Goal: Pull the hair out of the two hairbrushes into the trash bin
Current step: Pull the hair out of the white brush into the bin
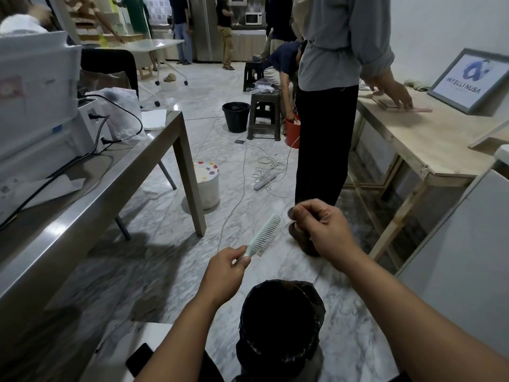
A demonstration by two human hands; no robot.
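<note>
My left hand (228, 267) grips the handle of a pale green hairbrush (265, 236), whose bristles point right and up. My right hand (316, 224) is pinched shut just right of the brush tip; a thin strand of hair seems to run from the bristles to its fingertips, too fine to be sure. The trash bin (279, 323), lined with a black bag, stands on the floor directly below and between my forearms. Only one hairbrush is visible.
A metal table (91, 194) with a printer and cables runs along the left. A person in black trousers (322, 144) stands just beyond my hands, beside a wooden bench (429, 144). A white bucket (208, 186), cords and a power strip lie on the floor.
</note>
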